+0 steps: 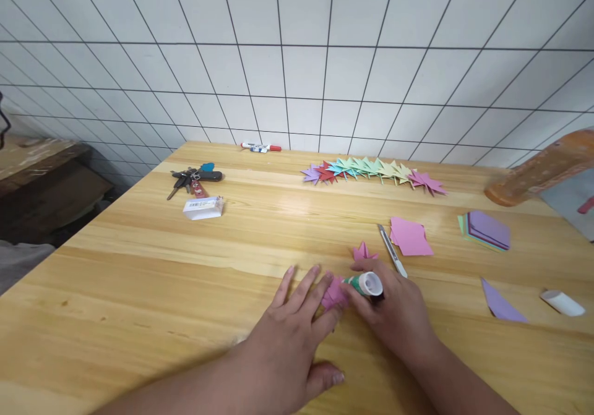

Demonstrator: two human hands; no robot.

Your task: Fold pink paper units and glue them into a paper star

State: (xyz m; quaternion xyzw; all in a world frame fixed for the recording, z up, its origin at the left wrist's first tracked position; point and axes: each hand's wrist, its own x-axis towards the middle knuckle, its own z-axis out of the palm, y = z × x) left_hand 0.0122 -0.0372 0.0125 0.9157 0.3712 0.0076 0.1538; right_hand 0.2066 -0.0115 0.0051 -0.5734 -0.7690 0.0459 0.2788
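Observation:
My left hand (pixel 297 328) lies flat with its fingers spread, the fingertips pressing the edge of a pink folded paper piece (pixel 332 295) on the table. In my right hand (pixel 401 310) is a glue stick (pixel 366 284) with a green and white tube, tilted so that its round base faces me. The glue stick's other end points down at the pink paper; its tip is hidden. Just beyond my right fingers sits another pink folded paper piece (pixel 364 252). A utility knife (pixel 392 251) lies close behind my right hand.
Pink paper squares (pixel 412 237), a stack of coloured paper (pixel 488 229), a purple paper triangle (pixel 501 302) and a white cap (pixel 563 302) lie to the right. Along the wall are a row of folded paper stars (pixel 371 167) and markers (pixel 260 148). Keys (pixel 190 180), a small box (pixel 203 208) and an orange bottle (pixel 538 171) stand farther out.

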